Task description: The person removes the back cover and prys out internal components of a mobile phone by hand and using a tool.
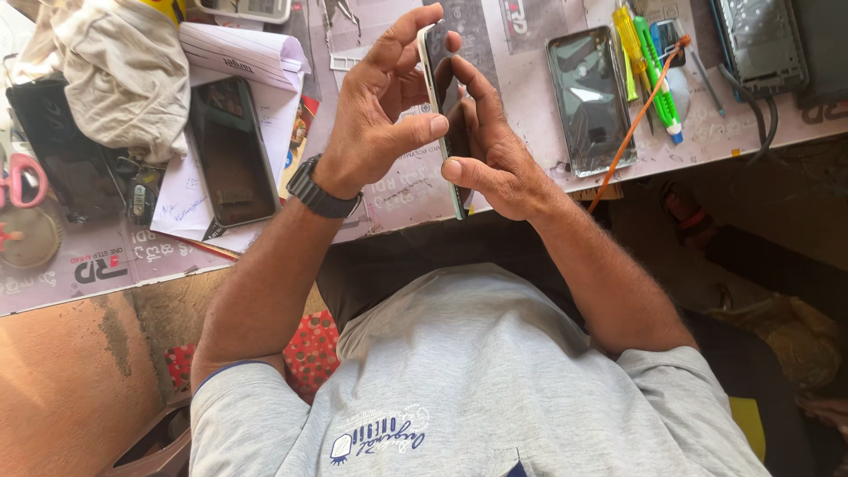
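- We hold a smartphone (442,115) up on its thin edge, above the front edge of the bench (530,79).
- Our left hand (375,110) grips one long side. Its thumb presses the phone's edge and its fingers curl over the top.
- Our right hand (495,150) is on the other side. Its fingers lie flat and close together on the dark screen, and its thumb pushes at the lower edge.
- We think the phone could slip and fall, because only fingertips hold it and it is off the bench.
- We think pushing too hard could crack the glass.
- A second phone (231,152) lies face up on white papers (256,62) near the left side of the bench.
- A phone with a shiny screen (590,97) lies near the front edge on the right, just beside a yellow and green screwdriver (649,66).
- A crumpled cloth (115,71) sits at the back left corner.
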